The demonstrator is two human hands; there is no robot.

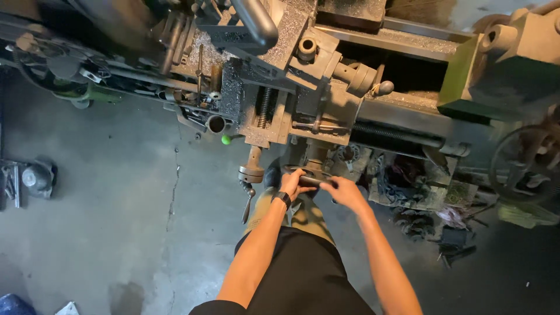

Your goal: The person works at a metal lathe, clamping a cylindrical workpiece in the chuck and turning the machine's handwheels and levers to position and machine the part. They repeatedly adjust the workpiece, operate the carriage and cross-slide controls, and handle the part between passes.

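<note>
Head view: lathe (326, 87) filled upper frame.
Handwheel (311, 178): sat centre frame, below carriage.
Left hand (293, 184): closed on handwheel rim.
Right hand (345, 192): fingers curled over rim.
Advice: steady, even turning with both hands seemed best.

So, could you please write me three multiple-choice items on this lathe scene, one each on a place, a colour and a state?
1. Where are both hands?
A. on the handwheel
B. on the floor
C. on the green knob

2. What colour is the small ball knob left of the hands?
A. red
B. green
C. white

3. How is the left hand?
A. closed around the wheel
B. open flat
C. hanging free

Answers: A, left hand and right hand meet on the handwheel; B, knob is bright green; A, its fingers wrap the rim.
</note>
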